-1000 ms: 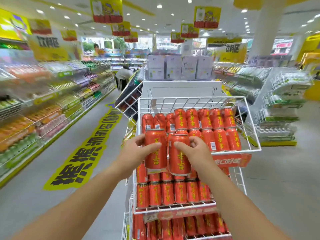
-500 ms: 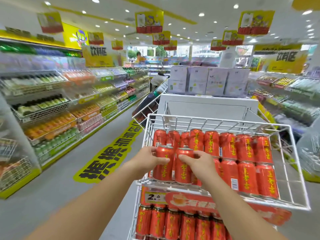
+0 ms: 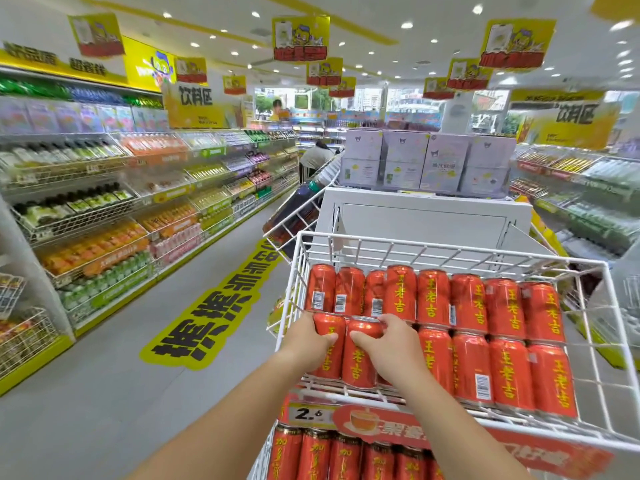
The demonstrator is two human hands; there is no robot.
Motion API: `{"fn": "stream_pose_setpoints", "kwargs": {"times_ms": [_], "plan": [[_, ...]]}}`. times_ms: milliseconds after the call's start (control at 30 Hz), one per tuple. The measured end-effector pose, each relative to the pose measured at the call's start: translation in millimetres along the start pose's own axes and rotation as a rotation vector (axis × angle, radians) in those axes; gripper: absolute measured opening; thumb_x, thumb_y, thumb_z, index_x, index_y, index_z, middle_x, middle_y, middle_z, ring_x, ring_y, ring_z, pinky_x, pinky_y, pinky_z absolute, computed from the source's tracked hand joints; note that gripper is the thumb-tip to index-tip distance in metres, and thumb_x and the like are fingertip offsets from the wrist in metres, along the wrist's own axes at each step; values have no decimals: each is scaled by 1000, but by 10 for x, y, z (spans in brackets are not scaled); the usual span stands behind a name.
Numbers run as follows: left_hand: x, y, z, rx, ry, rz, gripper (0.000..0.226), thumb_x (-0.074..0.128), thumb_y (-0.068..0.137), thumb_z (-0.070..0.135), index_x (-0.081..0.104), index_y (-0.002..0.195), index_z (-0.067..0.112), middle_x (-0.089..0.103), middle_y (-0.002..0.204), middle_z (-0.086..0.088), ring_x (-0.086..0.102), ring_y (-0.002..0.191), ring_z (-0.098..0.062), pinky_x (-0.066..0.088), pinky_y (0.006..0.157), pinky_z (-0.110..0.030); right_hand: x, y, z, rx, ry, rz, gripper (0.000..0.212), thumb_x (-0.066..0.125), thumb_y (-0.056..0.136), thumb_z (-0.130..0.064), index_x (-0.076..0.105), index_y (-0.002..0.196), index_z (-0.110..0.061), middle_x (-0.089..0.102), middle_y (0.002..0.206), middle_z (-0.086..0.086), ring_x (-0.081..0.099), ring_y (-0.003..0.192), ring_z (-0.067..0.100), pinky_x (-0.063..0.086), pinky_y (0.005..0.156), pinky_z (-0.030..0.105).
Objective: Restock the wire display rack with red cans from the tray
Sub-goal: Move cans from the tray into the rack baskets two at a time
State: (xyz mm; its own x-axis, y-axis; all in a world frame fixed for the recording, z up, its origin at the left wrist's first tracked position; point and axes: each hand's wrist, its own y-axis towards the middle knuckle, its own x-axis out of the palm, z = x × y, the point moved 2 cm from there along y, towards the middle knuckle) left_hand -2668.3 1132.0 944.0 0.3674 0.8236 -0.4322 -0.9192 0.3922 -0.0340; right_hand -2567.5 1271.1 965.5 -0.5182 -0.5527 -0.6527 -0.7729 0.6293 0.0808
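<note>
Sitting inside the wire rack [image 3: 450, 258], left grip [image 3: 304, 344] clasps the glossy red left can [image 3: 329, 358] — right grip [image 3: 393, 348], the right can [image 3: 358, 362].

In the top wire basket [image 3: 450, 252], the left hand [image 3: 304, 344] and right hand [image 3: 396, 348] each grip a red can.
The left can [image 3: 329, 329] and right can [image 3: 360, 358] touch side by side at the front-left corner, beside the stocked rows [image 3: 471, 306].

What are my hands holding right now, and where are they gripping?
The left hand grips one red can round its upper side; the right hand grips the next can by its top rim and upper side. Both stand in the wire rack.
</note>
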Motion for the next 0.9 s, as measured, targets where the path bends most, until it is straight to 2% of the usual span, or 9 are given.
{"fn": "stream_pose_setpoints", "kwargs": {"times_ms": [100,167,267,400,500,567,667,767,900], "plan": [[11,28,-23,4,80,22,34,69,93,28,58,124,20,70,111,-1,68,99,-23,48,77,-30,21,2,-46,-40,-59,0,63,78,83,-48,64,134,-15,69,128,3,63,117,24,54,98,40],[18,31,-31,9,140,24,37,67,95,30,54,128,20,68,118,-3,65,106,-25,44,79,-29,47,6,-60,-48,-115,7,58,78,82,-49,67,129,-16,71,122,1,65,114,23,55,96,40],[28,30,-49,14,161,15,36,64,97,32,53,129,20,66,121,-2,63,110,-26,46,85,-32,84,8,-67,-62,-145,9,52,77,83,-47,68,125,-17,68,121,2,64,113,24,54,97,39],[66,62,-102,36,129,-21,32,64,97,31,55,127,23,68,119,3,64,106,-21,52,92,-37,64,49,-50,-62,-250,0,55,71,93,-43,60,133,-7,42,134,7,57,120,28,45,105,37],[81,86,-121,59,107,-33,30,64,97,28,56,126,23,66,113,5,64,104,-18,51,89,-34,55,95,-64,-84,-314,-38,49,64,98,-41,59,132,-6,47,133,8,56,120,28,45,103,37],[86,94,-135,66,116,-20,32,63,98,28,55,128,23,60,119,2,62,110,-22,50,94,-36,76,107,-72,-96,-323,-46,45,62,100,-38,59,133,-8,50,131,8,57,119,28,46,101,37],[97,85,-147,70,180,23,35,61,99,30,54,132,21,47,124,-5,58,114,-28,46,103,-38,152,93,-55,-129,-317,-39,48,58,102,-36,52,143,-12,49,134,9,56,123,31,46,99,40],[125,65,-122,41,243,42,38,57,101,29,49,135,14,45,130,-11,56,119,-29,42,105,-38,204,75,-29,-139,-311,-41,49,53,105,-35,47,147,-12,43,137,9,55,124,31,47,99,41],[136,21,-82,18,308,53,40,54,102,31,46,134,9,47,134,-15,54,124,-30,43,106,-42,173,79,-30,-164,-319,-46,52,54,104,-37,44,148,-12,46,136,8,55,124,29,47,97,39]]}}
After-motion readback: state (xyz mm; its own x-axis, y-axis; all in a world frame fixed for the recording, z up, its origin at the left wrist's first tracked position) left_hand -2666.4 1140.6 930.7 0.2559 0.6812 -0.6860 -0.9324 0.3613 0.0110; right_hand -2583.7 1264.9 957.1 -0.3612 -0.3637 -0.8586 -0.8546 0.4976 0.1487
